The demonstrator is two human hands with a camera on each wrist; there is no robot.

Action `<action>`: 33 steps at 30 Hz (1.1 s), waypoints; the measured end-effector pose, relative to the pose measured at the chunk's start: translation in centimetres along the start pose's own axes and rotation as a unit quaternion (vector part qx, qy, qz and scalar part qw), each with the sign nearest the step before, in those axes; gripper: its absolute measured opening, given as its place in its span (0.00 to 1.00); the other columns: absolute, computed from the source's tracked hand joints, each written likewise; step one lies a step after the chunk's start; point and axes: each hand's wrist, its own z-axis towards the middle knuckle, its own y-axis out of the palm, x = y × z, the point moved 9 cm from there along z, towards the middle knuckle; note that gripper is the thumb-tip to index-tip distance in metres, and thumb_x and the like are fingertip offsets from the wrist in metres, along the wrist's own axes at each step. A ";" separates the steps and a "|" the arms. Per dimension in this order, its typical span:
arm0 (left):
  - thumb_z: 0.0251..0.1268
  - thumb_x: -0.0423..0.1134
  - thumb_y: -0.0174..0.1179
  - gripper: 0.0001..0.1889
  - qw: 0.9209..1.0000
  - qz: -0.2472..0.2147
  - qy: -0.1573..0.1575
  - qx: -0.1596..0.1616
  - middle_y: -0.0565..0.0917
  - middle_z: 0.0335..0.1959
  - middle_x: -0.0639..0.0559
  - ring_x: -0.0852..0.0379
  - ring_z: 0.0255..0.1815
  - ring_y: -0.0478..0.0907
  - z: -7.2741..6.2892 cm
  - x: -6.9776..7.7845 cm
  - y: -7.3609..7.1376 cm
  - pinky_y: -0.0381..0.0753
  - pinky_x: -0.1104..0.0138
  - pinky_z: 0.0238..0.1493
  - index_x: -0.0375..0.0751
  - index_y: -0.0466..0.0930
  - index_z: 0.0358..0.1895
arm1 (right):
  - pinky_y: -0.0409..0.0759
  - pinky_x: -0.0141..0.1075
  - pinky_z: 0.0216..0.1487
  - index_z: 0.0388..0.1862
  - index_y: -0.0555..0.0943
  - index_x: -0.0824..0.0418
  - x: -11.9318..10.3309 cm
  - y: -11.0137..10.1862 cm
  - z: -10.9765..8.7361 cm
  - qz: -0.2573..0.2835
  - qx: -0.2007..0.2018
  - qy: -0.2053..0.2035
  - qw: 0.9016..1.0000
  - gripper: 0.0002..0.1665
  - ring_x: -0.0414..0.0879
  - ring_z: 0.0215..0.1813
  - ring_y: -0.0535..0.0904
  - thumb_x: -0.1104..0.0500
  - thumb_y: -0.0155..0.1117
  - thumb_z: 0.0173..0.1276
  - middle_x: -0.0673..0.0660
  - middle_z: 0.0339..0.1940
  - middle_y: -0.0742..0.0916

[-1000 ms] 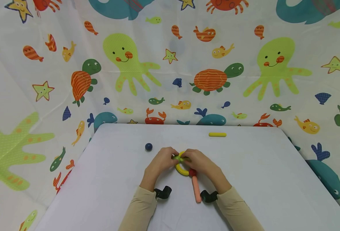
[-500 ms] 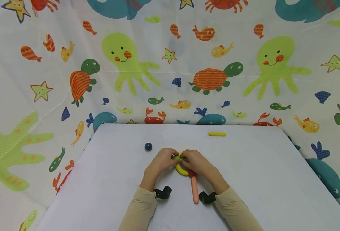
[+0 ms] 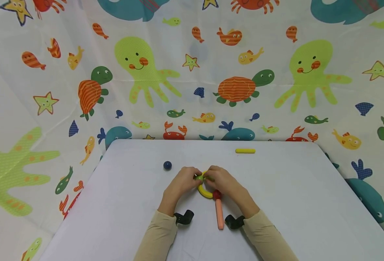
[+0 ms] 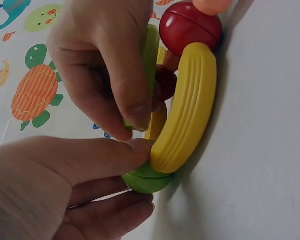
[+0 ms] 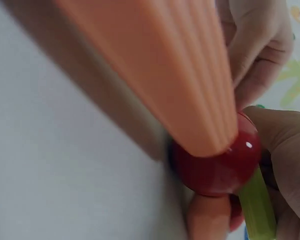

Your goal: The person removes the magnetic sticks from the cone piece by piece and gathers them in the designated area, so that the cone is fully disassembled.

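Observation:
My left hand (image 3: 184, 181) pinches a green ball (image 4: 147, 183) between thumb and fingers. My right hand (image 3: 225, 182) grips a light green stick (image 4: 150, 57), whose lower end comes close to that ball; whether they touch is hidden by fingers. From the green ball a curved yellow stick (image 4: 192, 110) runs to a red ball (image 4: 185, 27). A straight salmon-pink stick (image 3: 219, 215) extends from the red ball toward the person. Behind, partly hidden, are another curved yellow stick (image 4: 157, 120) and a second dark red ball (image 4: 166, 82).
On the white table (image 3: 293, 199), a dark blue ball (image 3: 167, 165) lies beyond the left hand. A straight yellow stick (image 3: 245, 150) lies near the far edge. A curtain printed with sea animals (image 3: 185, 79) hangs behind. Black wrist cameras (image 3: 184, 217) sit on both wrists.
Over the last second the right hand shifts slightly away from the person, and the salmon-pink stick's near end swings a little to the left. The left hand stays nearly still on the green ball.

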 end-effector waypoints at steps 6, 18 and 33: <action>0.64 0.38 0.67 0.16 1.000 0.000 -0.006 -0.002 0.87 0.49 0.47 0.56 0.42 0.80 0.0 -0.1 0.1 0.83 0.62 0.51 0.38 0.86 0.53 | 0.83 0.43 0.59 0.51 0.86 0.59 1.3 -1.3 -0.2 0.000 0.011 0.041 0.999 0.14 0.46 0.50 0.82 0.59 0.69 0.68 0.52 0.46 0.86; 0.65 0.39 0.67 0.16 1.000 0.006 -0.028 -0.012 0.86 0.52 0.46 0.55 0.46 0.80 -0.1 -0.4 0.1 0.83 0.59 0.56 0.39 0.85 0.54 | 0.83 0.47 0.59 0.50 0.84 0.64 5.9 -4.4 -1.6 0.007 0.057 0.097 0.994 0.16 0.50 0.49 0.83 0.60 0.71 0.65 0.57 0.45 0.88; 0.64 0.39 0.68 0.16 0.999 0.001 -0.030 -0.013 0.86 0.51 0.46 0.54 0.46 0.80 -0.2 -0.5 -0.2 0.83 0.59 0.57 0.39 0.85 0.54 | 0.80 0.49 0.62 0.48 0.86 0.62 9.1 -3.1 -2.2 0.004 0.010 0.148 0.989 0.14 0.51 0.49 0.81 0.62 0.72 0.64 0.58 0.45 0.88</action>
